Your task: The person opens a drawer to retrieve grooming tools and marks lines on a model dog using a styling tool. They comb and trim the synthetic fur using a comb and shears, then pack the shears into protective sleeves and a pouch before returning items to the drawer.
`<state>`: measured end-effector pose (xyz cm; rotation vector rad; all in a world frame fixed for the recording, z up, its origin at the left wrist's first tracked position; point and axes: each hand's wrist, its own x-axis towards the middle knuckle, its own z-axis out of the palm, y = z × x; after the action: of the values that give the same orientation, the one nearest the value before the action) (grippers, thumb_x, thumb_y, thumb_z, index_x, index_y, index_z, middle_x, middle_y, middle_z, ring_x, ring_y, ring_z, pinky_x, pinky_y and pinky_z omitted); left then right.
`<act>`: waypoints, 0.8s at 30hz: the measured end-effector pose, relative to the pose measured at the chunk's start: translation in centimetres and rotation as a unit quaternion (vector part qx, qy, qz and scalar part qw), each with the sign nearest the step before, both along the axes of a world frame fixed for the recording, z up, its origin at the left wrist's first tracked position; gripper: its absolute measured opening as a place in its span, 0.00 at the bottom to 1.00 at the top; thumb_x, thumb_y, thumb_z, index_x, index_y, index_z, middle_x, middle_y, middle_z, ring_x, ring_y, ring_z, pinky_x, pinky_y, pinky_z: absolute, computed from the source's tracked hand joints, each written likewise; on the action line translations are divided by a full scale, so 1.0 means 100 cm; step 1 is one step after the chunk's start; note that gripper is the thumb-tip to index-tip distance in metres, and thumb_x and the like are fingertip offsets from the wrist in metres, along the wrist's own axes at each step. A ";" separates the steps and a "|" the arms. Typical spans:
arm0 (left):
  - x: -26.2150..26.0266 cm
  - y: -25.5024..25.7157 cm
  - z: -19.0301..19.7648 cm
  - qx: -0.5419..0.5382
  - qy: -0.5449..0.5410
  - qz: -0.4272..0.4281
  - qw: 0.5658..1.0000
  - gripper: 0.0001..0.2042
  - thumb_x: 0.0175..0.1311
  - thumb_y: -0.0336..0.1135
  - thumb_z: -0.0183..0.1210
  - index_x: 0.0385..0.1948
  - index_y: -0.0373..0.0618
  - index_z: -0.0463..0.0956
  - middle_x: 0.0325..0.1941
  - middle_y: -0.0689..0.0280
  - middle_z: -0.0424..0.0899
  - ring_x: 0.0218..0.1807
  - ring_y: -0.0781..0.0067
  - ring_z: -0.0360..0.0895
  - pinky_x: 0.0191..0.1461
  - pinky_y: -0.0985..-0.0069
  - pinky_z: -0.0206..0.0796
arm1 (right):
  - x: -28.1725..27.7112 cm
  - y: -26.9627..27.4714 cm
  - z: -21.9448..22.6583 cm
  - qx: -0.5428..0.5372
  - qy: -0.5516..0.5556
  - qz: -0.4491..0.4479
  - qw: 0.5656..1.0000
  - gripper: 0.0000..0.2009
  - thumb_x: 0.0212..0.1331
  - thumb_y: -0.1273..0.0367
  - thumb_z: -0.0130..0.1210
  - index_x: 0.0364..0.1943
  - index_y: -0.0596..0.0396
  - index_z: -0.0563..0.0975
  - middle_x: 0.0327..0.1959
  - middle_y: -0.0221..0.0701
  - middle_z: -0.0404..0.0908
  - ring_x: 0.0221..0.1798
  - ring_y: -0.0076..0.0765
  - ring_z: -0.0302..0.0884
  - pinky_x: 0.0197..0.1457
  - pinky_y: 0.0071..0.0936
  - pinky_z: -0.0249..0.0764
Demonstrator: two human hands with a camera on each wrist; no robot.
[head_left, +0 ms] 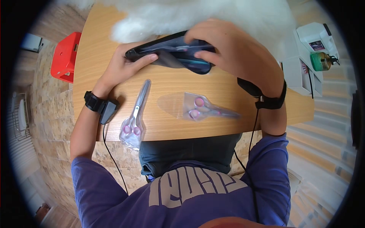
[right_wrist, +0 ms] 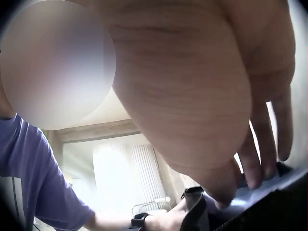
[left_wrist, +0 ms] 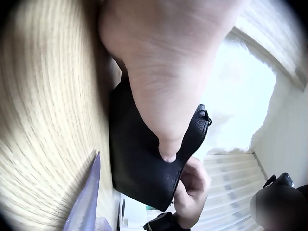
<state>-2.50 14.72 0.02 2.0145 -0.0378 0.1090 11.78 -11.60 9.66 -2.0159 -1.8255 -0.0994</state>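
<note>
At the far side of the wooden table (head_left: 228, 85), both hands hold a black zip case (head_left: 178, 57) that lies open. My left hand (head_left: 133, 60) grips its left end, thumb laid along the near edge; the left wrist view shows that thumb (left_wrist: 166, 144) pressed on the black case (left_wrist: 139, 168). My right hand (head_left: 207, 40) curls over the right half, fingers on the top edge and thumb underneath. In the right wrist view the fingertips (right_wrist: 255, 178) reach down onto the case's opening (right_wrist: 269, 207). Something teal and pink shows inside.
Two pairs of pink-handled scissors in clear plastic sleeves lie nearer me, one at the left front edge (head_left: 135, 114), one at the centre (head_left: 201, 108). A white furry mass (head_left: 197, 15) covers the table's far end. A red stool (head_left: 66, 57) stands left, a white shelf unit (head_left: 304, 72) right.
</note>
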 end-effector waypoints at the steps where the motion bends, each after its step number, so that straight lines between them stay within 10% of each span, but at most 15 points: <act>1: 0.001 0.002 -0.004 -0.004 -0.015 0.003 1.000 0.14 0.66 0.31 0.69 0.48 0.33 0.83 0.41 0.70 0.86 0.44 0.83 0.77 0.51 0.81 0.71 | 0.003 -0.005 0.004 0.001 -0.004 -0.003 1.000 0.09 0.59 0.72 0.61 0.42 0.59 0.79 0.42 0.41 0.81 0.48 0.52 0.78 0.53 0.40 0.75; 12: 0.004 -0.002 -0.004 0.008 -0.068 0.038 0.997 0.09 0.66 0.27 0.67 0.42 0.31 0.83 0.28 0.71 0.81 0.32 0.85 0.68 0.35 0.82 0.64 | 0.006 -0.023 0.015 -0.104 0.048 -0.187 0.976 0.10 0.51 0.74 0.62 0.35 0.59 0.74 0.34 0.42 0.78 0.44 0.53 0.77 0.46 0.46 0.73; 24: 0.003 0.010 -0.011 0.063 -0.065 0.013 0.996 0.07 0.67 0.28 0.67 0.41 0.34 0.84 0.29 0.75 0.81 0.33 0.85 0.71 0.38 0.83 0.65 | 0.029 -0.032 -0.004 -0.031 -0.020 -0.154 0.987 0.04 0.57 0.72 0.57 0.33 0.56 0.74 0.31 0.37 0.78 0.42 0.48 0.76 0.45 0.41 0.71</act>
<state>-2.21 15.69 -1.11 2.1319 -0.1043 0.2603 14.69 -14.77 9.29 -2.3420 -1.5438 -0.1737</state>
